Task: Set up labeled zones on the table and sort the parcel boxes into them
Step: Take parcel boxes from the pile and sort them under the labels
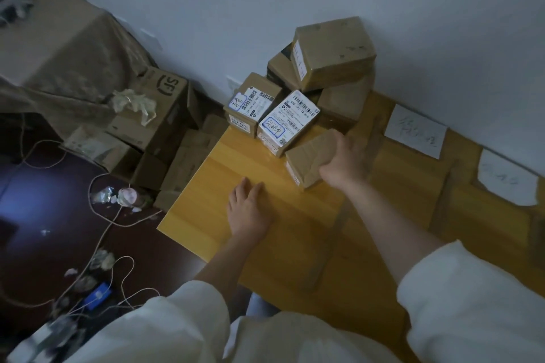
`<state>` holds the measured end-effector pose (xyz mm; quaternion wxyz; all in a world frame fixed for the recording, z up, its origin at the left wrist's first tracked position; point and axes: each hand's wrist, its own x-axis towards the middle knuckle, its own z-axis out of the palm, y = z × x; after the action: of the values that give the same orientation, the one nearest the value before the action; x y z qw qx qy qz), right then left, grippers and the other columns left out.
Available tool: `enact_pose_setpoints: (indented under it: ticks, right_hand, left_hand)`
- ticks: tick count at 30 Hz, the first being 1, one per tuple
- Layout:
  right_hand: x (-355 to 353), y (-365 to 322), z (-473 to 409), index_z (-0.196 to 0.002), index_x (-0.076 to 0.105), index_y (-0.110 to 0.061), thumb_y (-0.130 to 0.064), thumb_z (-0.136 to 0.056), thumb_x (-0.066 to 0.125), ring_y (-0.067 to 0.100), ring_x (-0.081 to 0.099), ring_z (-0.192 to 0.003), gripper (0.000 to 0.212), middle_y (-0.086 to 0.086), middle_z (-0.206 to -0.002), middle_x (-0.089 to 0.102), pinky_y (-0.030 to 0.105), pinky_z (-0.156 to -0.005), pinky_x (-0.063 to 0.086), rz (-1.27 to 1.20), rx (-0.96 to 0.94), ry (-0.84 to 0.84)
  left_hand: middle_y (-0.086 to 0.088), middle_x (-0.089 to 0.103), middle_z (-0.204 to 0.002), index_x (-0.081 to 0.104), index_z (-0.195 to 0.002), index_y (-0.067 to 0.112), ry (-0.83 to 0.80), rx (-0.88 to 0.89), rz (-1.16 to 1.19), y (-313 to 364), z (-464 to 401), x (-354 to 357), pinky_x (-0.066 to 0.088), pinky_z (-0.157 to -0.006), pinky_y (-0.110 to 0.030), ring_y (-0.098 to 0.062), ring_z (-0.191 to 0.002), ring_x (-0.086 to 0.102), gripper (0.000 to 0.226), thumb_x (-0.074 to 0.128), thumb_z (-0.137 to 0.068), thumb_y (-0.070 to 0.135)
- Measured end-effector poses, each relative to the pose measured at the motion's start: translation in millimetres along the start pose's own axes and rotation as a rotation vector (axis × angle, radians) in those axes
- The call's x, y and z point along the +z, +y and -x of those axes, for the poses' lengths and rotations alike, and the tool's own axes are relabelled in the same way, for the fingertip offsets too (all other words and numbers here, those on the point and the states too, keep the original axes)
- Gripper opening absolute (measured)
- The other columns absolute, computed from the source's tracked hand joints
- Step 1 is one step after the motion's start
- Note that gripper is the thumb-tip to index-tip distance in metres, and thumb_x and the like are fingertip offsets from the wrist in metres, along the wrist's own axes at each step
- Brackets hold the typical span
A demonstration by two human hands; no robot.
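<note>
A pile of brown parcel boxes (pixel 333 53) stands at the far left corner of the yellow wooden table (pixel 236 174), against the wall. Two front boxes carry white shipping labels, one (pixel 290 119) in the middle and one (pixel 253 102) to its left. My right hand (pixel 345 160) grips a small taped brown box (pixel 306 158) at the pile's near edge. My left hand (pixel 247 211) lies flat on the bare table top, fingers together, holding nothing. Two white paper labels with handwriting, one (pixel 414 131) nearer the pile and one (pixel 507 178) farther right, lie along the wall side.
Brown tape strips (pixel 339 224) run across the table between the zones. On the dark floor to the left stand cardboard cartons (pixel 159 115), a cloth-covered piece of furniture (pixel 59 47), loose cords (pixel 100 233) and scraps of wrapping.
</note>
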<state>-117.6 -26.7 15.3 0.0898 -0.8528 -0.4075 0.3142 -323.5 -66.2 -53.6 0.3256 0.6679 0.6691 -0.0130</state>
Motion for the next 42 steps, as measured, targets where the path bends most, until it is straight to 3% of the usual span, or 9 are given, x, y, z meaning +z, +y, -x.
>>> enact_pose_setpoints:
  ticks: [5,8,11,18,27,33,37,39,42]
  right_hand:
    - [6,-1,-6,-0.153,0.013,-0.034,-0.036,-0.075,0.076,0.03,0.016,-0.146,0.101,0.004,-0.158,0.019,0.051,-0.118,0.021,-0.127,0.06,-0.052]
    - [8,0,-5,-0.152,0.019,-0.032,-0.017,-0.076,0.075,0.028,0.018,-0.145,0.096,0.002,-0.157,0.022,0.049,-0.118,0.024,-0.18,0.024,-0.041]
    - [8,-1,-2,-0.151,0.024,-0.033,-0.004,-0.079,0.068,0.024,0.004,-0.149,0.09,-0.002,-0.162,0.009,0.045,-0.12,0.018,-0.133,-0.072,-0.093]
    - [24,-8,11,-0.153,0.004,-0.03,-0.063,-0.058,0.081,0.032,0.002,-0.149,0.126,0.008,-0.162,0.001,0.057,-0.116,0.022,-0.191,0.166,0.055]
    - [30,-14,20,-0.151,-0.006,-0.033,-0.051,-0.055,0.088,0.031,0.017,-0.143,0.136,0.012,-0.156,0.015,0.052,-0.111,0.034,-0.198,0.299,0.013]
    - [18,-9,30,-0.152,0.003,-0.033,-0.038,-0.063,0.085,0.033,0.037,-0.134,0.122,0.009,-0.152,0.025,0.051,-0.106,0.041,-0.522,0.33,0.007]
    - [4,-5,40,-0.148,0.024,-0.024,-0.041,-0.06,0.083,0.024,0.055,-0.111,0.108,0.001,-0.132,0.05,0.044,-0.096,0.05,-0.837,0.352,-0.036]
    - [-3,-2,46,-0.138,0.04,-0.022,-0.049,-0.051,0.081,0.021,0.06,-0.101,0.1,0.003,-0.122,0.06,0.039,-0.081,0.053,-0.991,0.398,-0.134]
    - [-16,5,55,-0.115,0.059,-0.018,-0.041,-0.074,0.071,0.021,0.058,-0.09,0.049,0.005,-0.1,0.065,0.034,-0.071,0.046,-1.139,0.407,-0.249]
  left_hand:
    - [0.002,0.016,-0.157,0.035,-0.143,0.037,0.018,0.003,0.015,-3,2,0,0.021,-0.116,-0.042,-0.025,-0.144,0.013,0.076,0.072,-0.076,0.035]
    - [0.002,0.016,-0.157,0.036,-0.143,0.037,0.024,0.006,0.022,-4,3,0,0.021,-0.117,-0.044,-0.026,-0.144,0.013,0.076,0.073,-0.076,0.035]
    - [0.002,0.015,-0.157,0.035,-0.143,0.037,0.025,0.009,0.027,-3,3,0,0.019,-0.118,-0.045,-0.026,-0.144,0.012,0.076,0.073,-0.077,0.034]
    - [0.003,0.015,-0.157,0.035,-0.143,0.037,0.024,0.01,0.026,-2,2,-1,0.019,-0.118,-0.044,-0.026,-0.144,0.012,0.079,0.074,-0.076,0.034]
    - [0.003,0.015,-0.157,0.035,-0.143,0.037,0.017,0.016,0.033,-4,3,-1,0.019,-0.118,-0.045,-0.026,-0.144,0.012,0.075,0.072,-0.078,0.034]
    - [0.003,0.021,-0.156,0.044,-0.14,0.035,-0.03,-0.015,0.194,-4,-1,-9,0.021,-0.116,-0.047,-0.024,-0.144,0.016,0.063,0.069,-0.081,0.035]
    - [-0.001,0.052,-0.137,0.054,-0.132,0.027,-0.022,-0.07,0.545,2,-3,-19,0.04,-0.108,-0.042,-0.024,-0.131,0.044,0.042,0.062,-0.09,0.026]
    - [-0.004,0.061,-0.127,0.058,-0.128,0.019,-0.034,-0.107,0.748,10,0,-25,0.046,-0.101,-0.036,-0.021,-0.121,0.054,0.034,0.056,-0.095,0.022]
    - [-0.007,0.063,-0.124,0.06,-0.125,0.014,-0.052,-0.109,0.868,24,4,-34,0.045,-0.103,-0.037,-0.02,-0.115,0.057,0.032,0.053,-0.097,0.027]
